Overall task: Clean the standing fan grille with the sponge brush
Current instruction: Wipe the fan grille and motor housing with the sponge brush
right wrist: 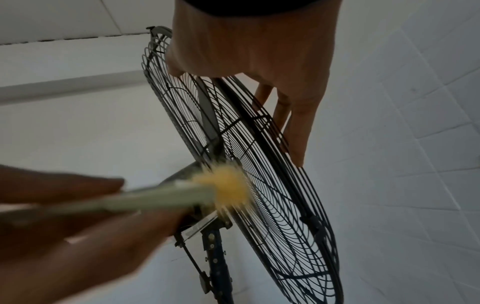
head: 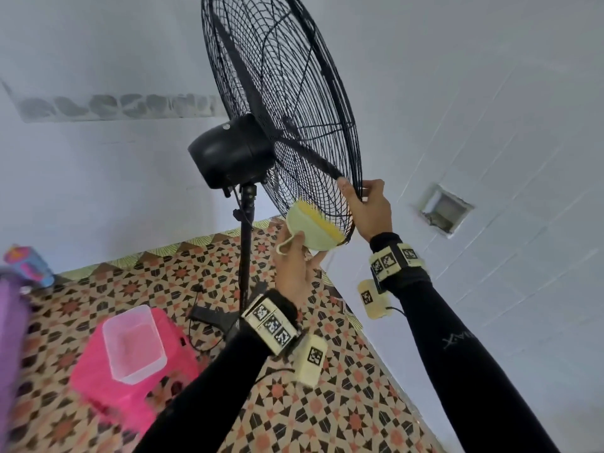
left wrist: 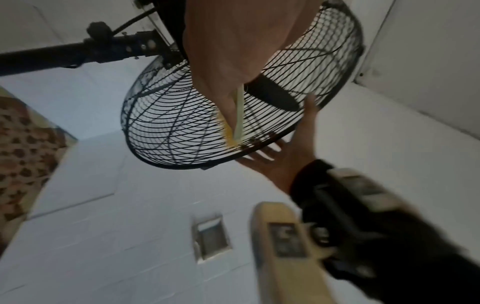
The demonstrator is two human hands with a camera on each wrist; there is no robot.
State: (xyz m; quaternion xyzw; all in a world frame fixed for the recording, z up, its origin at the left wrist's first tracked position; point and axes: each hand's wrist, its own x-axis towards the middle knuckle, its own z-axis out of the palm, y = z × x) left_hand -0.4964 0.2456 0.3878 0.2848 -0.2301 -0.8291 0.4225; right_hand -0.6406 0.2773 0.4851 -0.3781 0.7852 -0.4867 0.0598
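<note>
A black standing fan has a round wire grille (head: 294,93), tilted and seen from behind, with the motor housing (head: 228,152) at its back. My left hand (head: 294,256) grips a pale green sponge brush (head: 310,230); its yellow bristles (head: 327,223) touch the rear grille near the bottom rim. My right hand (head: 359,197) pinches the lower rim, thumb at the back and fingers in front. In the left wrist view the brush (left wrist: 239,115) lies against the grille (left wrist: 168,127), the right hand (left wrist: 283,158) below. In the right wrist view my fingers (right wrist: 298,133) lie along the rim and the blurred bristles (right wrist: 228,185) meet the wires.
The fan's pole (head: 246,256) runs down to a base (head: 212,317) with a trailing cable on a patterned tile floor. A pink stool (head: 108,397) carrying a clear plastic tub (head: 134,341) stands lower left. White tiled walls surround, with a small recess (head: 444,209) on the right.
</note>
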